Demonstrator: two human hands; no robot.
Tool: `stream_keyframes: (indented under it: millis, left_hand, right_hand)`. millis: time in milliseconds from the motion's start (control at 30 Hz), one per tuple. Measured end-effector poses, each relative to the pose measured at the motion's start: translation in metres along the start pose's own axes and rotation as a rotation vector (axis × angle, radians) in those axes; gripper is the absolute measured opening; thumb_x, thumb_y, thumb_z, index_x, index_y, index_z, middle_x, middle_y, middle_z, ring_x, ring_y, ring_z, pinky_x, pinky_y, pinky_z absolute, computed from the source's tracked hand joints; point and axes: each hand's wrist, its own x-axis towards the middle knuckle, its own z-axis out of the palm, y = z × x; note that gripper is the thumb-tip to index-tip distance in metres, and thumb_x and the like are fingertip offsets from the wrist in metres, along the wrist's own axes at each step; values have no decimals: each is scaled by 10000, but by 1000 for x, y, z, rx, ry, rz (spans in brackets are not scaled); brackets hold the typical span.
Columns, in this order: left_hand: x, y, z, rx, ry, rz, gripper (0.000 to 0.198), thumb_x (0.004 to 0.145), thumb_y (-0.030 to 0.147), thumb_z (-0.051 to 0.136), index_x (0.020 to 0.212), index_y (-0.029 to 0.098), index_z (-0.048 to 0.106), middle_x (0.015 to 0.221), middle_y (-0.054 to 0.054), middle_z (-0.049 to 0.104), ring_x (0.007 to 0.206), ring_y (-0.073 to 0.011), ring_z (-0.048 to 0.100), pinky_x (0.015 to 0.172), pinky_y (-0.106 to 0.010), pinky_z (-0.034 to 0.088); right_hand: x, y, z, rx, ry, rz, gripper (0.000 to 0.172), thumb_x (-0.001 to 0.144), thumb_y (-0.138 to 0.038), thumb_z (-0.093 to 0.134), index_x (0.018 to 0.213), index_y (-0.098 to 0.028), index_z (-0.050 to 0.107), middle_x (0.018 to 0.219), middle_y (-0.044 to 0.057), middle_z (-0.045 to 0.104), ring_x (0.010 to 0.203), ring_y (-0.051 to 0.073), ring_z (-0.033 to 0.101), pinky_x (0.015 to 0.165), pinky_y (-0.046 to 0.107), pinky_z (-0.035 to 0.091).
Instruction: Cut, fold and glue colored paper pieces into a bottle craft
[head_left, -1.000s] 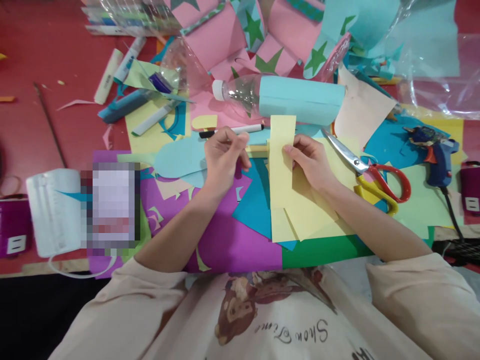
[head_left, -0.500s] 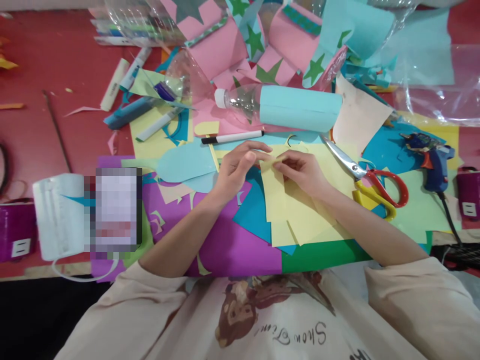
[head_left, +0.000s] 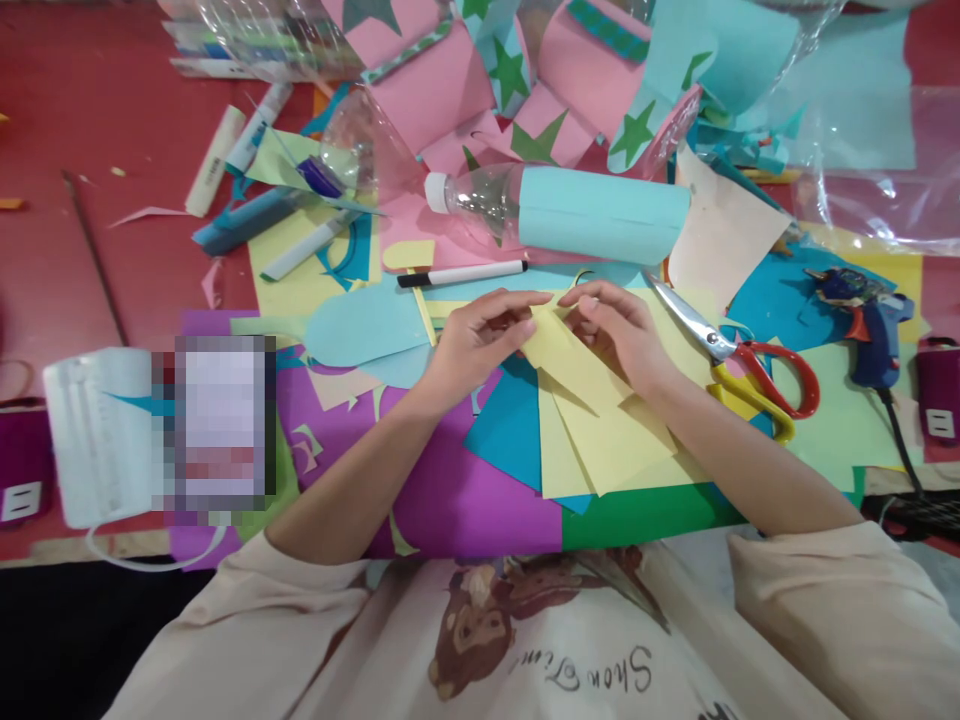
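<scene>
Between my hands is a small piece of yellow paper [head_left: 564, 345], tilted and raised over other yellow sheets [head_left: 611, 455]. My left hand [head_left: 484, 340] pinches its upper left corner between thumb and fingers. At its upper right edge is my right hand [head_left: 619, 325], with curled fingers and a gap under the thumb; whether it grips the paper I cannot make out. Just above the left hand lies a black-and-white marker [head_left: 463, 273]. Scissors with red and yellow handles [head_left: 731, 350] rest, blades apart, to the right of my right hand.
A clear bottle wrapped in light blue paper [head_left: 600, 215] lies behind the hands. Pink and blue paper shapes with green stars [head_left: 517, 75] are heaped at the back. A blue glue gun [head_left: 874, 335] stands right. Markers [head_left: 214, 160], a face mask [head_left: 101, 430] and a blurred phone-like object [head_left: 221, 420] are left.
The yellow piece has turned from hanging nearly straight to a slant, its lower end swinging right. My right hand has raised and loosened its fingers. The view has shifted slightly.
</scene>
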Motion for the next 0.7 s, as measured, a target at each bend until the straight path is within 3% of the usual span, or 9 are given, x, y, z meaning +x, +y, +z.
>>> stream_keyframes:
  millis: [200, 333, 433, 500, 600, 700]
  left_hand:
    - [3, -11, -3, -235, 167, -87, 353, 725, 512, 748, 929, 245, 642, 780, 10, 605, 549, -83, 574, 419, -182, 470]
    - [2, -10, -2, -261, 157, -96, 384, 715, 516, 757, 903, 252, 551, 753, 37, 570, 500, -67, 557, 423, -176, 479]
    - [-2, -7, 3, -180, 151, -57, 396, 722, 509, 753, 865, 241, 498, 753, 44, 565, 506, -58, 566, 454, -165, 491]
    - [-4, -7, 7, -117, 147, -12, 393, 727, 489, 751, 850, 229, 484, 776, 41, 565, 511, -45, 568, 461, -148, 483]
    - [-8, -7, 10, -56, 116, 28, 352, 753, 462, 729, 883, 217, 513, 831, 25, 587, 554, -37, 581, 501, -134, 490]
    - [-9, -6, 10, -4, 75, 28, 336, 784, 450, 695, 998, 215, 589, 868, -5, 634, 674, -71, 620, 590, -154, 524]
  right_hand:
    - [2, 0, -2, 189, -10, 109, 214, 751, -395, 672, 849, -211, 623, 655, -22, 630, 518, 104, 572, 451, 222, 428]
    - [-1, 4, 1, 39, -130, 113, 227, 750, -401, 674, 764, -184, 608, 568, -15, 605, 443, 89, 501, 434, 235, 416]
    - [-5, 6, 4, -78, -159, 96, 263, 702, -378, 753, 822, -188, 616, 619, -24, 607, 476, 75, 476, 438, 222, 393]
    - [-7, 6, 5, -90, -89, 90, 317, 694, -428, 767, 856, -206, 608, 612, -37, 574, 503, 81, 473, 435, 218, 372]
    - [-9, 6, 5, -110, 93, 103, 324, 731, -485, 728, 741, -205, 566, 544, -42, 507, 494, 83, 453, 453, 230, 374]
    - [-8, 6, 6, -138, 190, 104, 335, 727, -461, 734, 662, -199, 536, 544, -32, 519, 476, 79, 444, 464, 244, 388]
